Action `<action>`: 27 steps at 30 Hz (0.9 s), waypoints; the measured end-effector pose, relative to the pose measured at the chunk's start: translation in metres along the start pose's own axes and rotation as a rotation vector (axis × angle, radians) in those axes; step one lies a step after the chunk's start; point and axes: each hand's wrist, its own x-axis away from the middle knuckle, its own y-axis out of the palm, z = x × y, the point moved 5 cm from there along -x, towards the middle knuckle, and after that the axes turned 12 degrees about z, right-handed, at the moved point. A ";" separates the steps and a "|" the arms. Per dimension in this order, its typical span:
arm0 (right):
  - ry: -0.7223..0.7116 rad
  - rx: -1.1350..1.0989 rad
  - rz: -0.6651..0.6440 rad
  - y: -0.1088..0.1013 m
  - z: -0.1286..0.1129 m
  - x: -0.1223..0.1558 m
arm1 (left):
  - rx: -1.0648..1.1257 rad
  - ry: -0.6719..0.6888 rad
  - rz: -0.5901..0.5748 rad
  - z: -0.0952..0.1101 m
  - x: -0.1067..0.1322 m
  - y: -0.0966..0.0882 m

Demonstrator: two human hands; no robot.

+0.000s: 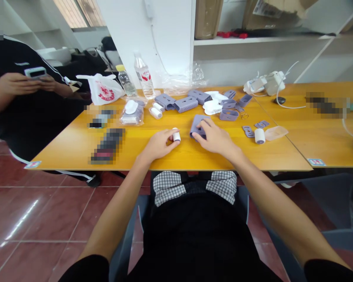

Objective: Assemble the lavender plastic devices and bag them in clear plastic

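Observation:
Between the thumb and fingers of my left hand point(159, 145) is a small white roll point(177, 137) with a dark end, at the middle of the wooden table. Just right of it, my right hand point(216, 137) is closed on a grey-purple plastic case point(196, 122), which rests on the tabletop. My right fingers cover part of the case. Behind my hands lie more grey-purple cases point(186, 104), white plastic covers point(213, 106) and small grey-purple open boxes point(228, 114). A pair of white rolls point(156, 111) lies behind my left hand.
To the right are flat grey-purple plates point(248, 131), another white roll point(259, 136) and a clear scoop-like piece point(276, 133). A bagged set point(131, 112), bottles point(144, 76) and a white bag point(104, 89) stand at the back left. A person point(20, 84) holding a phone is at the left.

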 end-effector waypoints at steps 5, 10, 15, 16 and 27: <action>0.186 0.010 0.158 -0.010 0.015 0.010 | -0.004 -0.001 -0.005 -0.002 -0.001 0.001; 0.096 -0.064 0.202 -0.009 0.031 0.018 | 0.009 0.002 -0.005 -0.004 -0.001 0.002; -0.197 -0.430 0.139 -0.012 0.046 0.028 | 0.029 0.004 0.031 -0.007 0.000 0.000; -0.216 -0.468 0.151 -0.013 0.049 0.030 | 0.035 -0.005 0.045 -0.008 0.000 -0.002; -0.103 -0.332 0.109 -0.009 0.087 0.028 | 0.137 0.021 -0.007 -0.012 0.000 -0.006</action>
